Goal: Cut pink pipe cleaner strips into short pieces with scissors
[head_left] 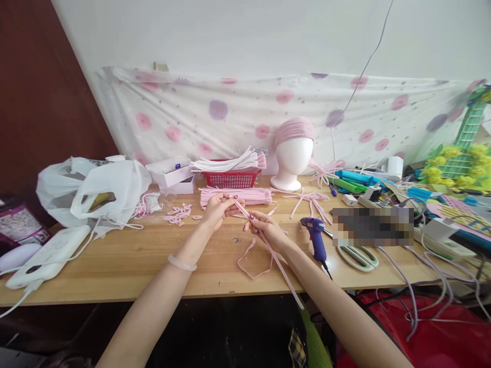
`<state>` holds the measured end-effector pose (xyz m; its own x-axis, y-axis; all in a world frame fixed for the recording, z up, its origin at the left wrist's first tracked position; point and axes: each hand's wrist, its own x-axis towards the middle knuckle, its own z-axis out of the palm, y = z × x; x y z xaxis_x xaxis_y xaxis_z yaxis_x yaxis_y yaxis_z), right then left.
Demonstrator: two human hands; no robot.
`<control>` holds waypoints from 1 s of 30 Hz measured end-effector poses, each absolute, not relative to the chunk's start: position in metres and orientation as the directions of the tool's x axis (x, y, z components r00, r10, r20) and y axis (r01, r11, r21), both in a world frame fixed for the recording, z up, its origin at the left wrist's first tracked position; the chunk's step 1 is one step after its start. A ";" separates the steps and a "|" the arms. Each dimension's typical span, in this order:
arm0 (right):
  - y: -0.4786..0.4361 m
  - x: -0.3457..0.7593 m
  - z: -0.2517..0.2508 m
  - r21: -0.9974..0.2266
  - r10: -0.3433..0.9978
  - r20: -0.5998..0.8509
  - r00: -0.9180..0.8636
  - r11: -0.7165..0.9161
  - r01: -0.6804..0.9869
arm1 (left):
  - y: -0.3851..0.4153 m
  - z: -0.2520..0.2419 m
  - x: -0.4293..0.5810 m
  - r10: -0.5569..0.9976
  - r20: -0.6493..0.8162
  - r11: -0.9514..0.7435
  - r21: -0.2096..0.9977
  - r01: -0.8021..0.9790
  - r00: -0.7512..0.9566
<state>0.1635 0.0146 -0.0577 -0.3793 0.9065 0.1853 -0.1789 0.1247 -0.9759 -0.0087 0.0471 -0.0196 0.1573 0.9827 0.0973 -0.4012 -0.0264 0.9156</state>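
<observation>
Between my two hands runs a pink pipe cleaner, its long tail slanting down past the table's front edge. My left hand pinches the upper end with thumb and forefinger. Lower along the same strand, my right hand is closed on it. A thinner pink strip lies bent on the tabletop under my right hand. Just behind my hands rests a thick bundle of pink pipe cleaners. Small pink loops lie in a pile to the left of my left hand.
A purple glue gun and scissors lie right of my right arm. Behind stand a red basket of pipe cleaners and a white foam head. A plastic bag sits left; power strips and cables crowd the right.
</observation>
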 end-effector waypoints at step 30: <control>0.015 0.160 -0.056 -0.958 0.940 0.156 -0.303 0.070 -0.277 | 0.048 -0.023 -0.007 0.982 0.119 -0.039 0.890 -0.455 0.149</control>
